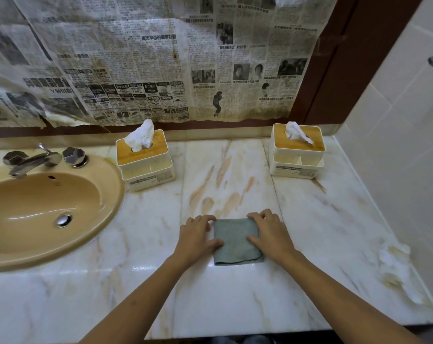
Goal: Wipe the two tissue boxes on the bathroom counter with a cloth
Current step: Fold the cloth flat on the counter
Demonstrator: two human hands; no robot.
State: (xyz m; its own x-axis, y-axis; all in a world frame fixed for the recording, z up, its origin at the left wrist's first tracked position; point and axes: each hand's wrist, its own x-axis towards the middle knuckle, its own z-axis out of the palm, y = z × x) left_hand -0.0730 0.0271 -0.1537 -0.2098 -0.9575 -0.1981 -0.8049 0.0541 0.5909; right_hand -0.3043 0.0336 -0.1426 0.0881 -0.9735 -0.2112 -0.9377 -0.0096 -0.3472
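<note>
A folded grey-green cloth (236,242) lies flat on the marble counter (322,232) near its front. My left hand (198,235) rests at the cloth's left edge, thumb on the cloth. My right hand (270,234) lies on its right edge, fingers spread and thumb on the cloth. Two white tissue boxes with wooden lids stand at the back wall: the left tissue box (146,161) beside the sink and the right tissue box (297,152) near the corner. A white tissue sticks up from each.
A tan oval sink (36,214) with a chrome tap (31,160) fills the left side. Stained newspaper (160,58) covers the wall above. A tiled wall (396,145) closes the right side. Crumpled white paper (396,269) lies near the counter's right front edge.
</note>
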